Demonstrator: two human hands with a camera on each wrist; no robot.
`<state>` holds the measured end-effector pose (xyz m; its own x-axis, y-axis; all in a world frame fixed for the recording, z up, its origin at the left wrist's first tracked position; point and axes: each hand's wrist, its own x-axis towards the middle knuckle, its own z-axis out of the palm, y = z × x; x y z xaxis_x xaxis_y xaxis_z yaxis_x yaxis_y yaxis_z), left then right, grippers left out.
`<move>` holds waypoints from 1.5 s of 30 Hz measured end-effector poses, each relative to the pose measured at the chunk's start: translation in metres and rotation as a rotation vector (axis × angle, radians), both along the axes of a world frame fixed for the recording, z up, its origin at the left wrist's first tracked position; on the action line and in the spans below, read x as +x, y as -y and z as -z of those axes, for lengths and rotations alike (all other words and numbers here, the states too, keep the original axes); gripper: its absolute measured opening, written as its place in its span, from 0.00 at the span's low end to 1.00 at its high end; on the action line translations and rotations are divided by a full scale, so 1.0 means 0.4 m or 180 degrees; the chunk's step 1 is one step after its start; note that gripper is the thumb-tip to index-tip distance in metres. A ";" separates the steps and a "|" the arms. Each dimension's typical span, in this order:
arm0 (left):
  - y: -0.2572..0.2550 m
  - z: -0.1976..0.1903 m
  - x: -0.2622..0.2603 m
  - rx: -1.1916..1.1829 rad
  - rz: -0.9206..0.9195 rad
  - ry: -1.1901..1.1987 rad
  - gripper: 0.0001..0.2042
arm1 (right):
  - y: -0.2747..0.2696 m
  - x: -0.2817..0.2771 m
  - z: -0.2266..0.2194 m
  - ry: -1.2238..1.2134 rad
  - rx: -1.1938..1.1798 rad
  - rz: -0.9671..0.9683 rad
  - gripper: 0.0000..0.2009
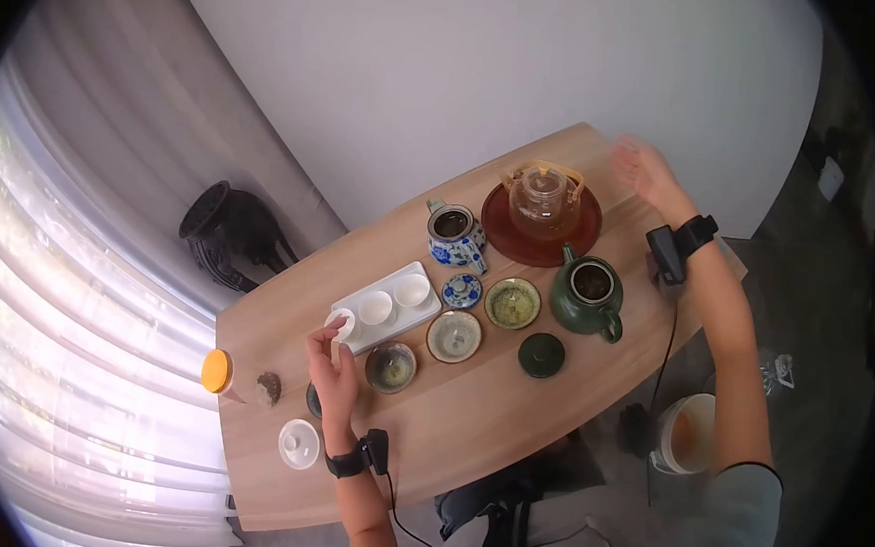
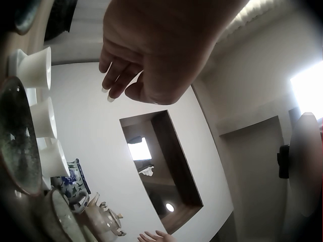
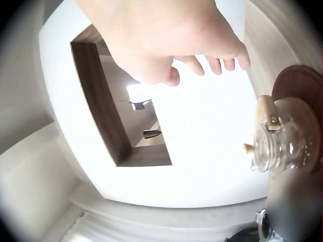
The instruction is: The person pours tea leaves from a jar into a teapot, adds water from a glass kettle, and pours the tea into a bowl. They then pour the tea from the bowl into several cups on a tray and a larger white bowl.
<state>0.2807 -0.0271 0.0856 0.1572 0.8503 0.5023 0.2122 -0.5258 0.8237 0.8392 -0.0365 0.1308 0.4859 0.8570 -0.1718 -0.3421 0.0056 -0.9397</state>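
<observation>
My left hand (image 1: 334,376) hovers with loosely bent fingers over the left end of a white tray (image 1: 399,323), its fingertips overlapping the nearest of three white cups (image 1: 376,308). In the left wrist view nothing shows between those fingers. My right hand (image 1: 646,170), slightly blurred, is raised with relaxed fingers past the table's far right side, holding nothing. Nearest to it is a glass teapot (image 1: 542,208) with a light looped handle, on a round red-brown tray (image 1: 496,239). Lidless stand a blue-and-white teapot (image 1: 451,246) and a green teapot (image 1: 586,295).
Glazed bowls (image 1: 454,336) cluster mid-table; another is partly hidden by my left hand. A blue-and-white lid (image 1: 461,291), green lid (image 1: 541,355) and white lid (image 1: 299,445) lie around. A yellow-capped jar (image 1: 216,370) stands left, a bucket (image 1: 669,458) below the table's right edge.
</observation>
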 end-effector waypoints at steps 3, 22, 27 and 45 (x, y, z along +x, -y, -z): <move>0.011 -0.009 0.007 0.0094 -0.0009 -0.0149 0.12 | 0.112 -0.108 -0.128 0.0165 0.0732 0.0327 0.25; 0.111 0.126 -0.058 0.0739 -0.0134 -0.0193 0.16 | 0.367 -0.715 0.262 0.4994 0.0097 -0.0042 0.21; 0.119 0.121 -0.061 0.0670 -0.0121 0.0049 0.15 | 0.367 -0.727 0.318 0.4374 -0.0060 0.0038 0.18; 0.094 0.136 -0.084 0.0629 -0.0337 0.0129 0.16 | 0.364 -0.714 0.337 0.4103 0.0034 0.0503 0.12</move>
